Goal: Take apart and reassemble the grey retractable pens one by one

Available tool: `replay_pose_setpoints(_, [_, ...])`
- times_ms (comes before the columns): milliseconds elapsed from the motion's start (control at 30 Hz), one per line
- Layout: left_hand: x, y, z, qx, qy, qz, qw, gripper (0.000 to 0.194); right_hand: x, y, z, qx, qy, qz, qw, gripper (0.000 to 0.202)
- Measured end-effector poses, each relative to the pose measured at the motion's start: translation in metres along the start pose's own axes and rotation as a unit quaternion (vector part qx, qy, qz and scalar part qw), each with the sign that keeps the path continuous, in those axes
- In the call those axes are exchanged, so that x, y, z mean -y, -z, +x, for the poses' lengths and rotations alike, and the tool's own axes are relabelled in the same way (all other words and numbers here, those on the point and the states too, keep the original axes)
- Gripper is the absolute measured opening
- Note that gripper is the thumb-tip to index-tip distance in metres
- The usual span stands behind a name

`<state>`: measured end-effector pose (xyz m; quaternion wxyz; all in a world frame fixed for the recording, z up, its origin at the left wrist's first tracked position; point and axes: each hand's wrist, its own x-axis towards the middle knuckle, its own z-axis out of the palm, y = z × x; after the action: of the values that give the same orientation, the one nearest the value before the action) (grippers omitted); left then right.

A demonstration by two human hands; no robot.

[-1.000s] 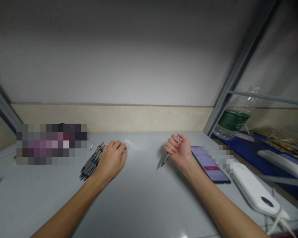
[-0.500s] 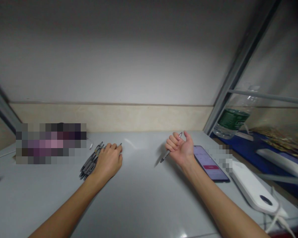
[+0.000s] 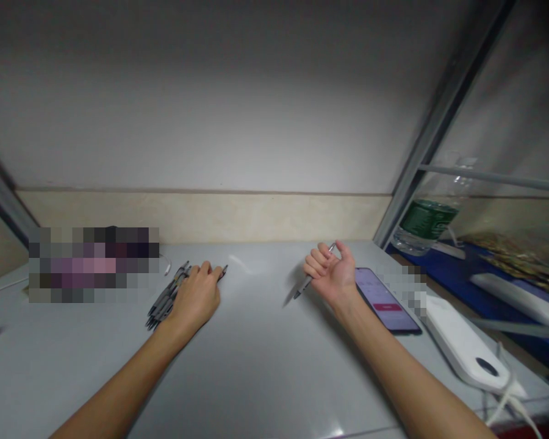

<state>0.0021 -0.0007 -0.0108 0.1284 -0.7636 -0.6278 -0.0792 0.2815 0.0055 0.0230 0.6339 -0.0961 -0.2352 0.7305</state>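
My right hand [image 3: 332, 271], palm turned up, has its fingers curled around a grey pen [image 3: 302, 286]. The lower end of that pen slants down toward the desk, and its silver end shows by the thumb. At the left, a heap of dark grey pens [image 3: 165, 303] lies side by side on the desk. Over the right side of this heap is my left hand [image 3: 197, 289], back upward and fingers bent. A dark pen end [image 3: 224, 269] sticks out past its fingers; the rest of that pen is hidden under the hand.
Beside my right forearm lies a phone [image 3: 387, 305] with a lit screen. Farther right are a white device [image 3: 462, 344] with a cable and a water bottle [image 3: 427, 213] behind a metal rail. Blurred-out items [image 3: 94, 265] stand at the back left of the grey desk [image 3: 260, 353].
My left hand has shifted slightly left and its fingers are more bent; more of the pen end shows beyond them. My right hand keeps its pen in nearly the same place.
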Motion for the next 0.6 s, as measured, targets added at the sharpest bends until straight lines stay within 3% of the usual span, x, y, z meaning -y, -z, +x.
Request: replay_pose_setpoints(600, [0.0015, -0.0014, 0.0016, -0.011, -0.004, -0.036, 0.999, 0.026, -0.0001, -0.0008, 0.001, 0.025, -0.002, -0.034, 0.999, 0.033])
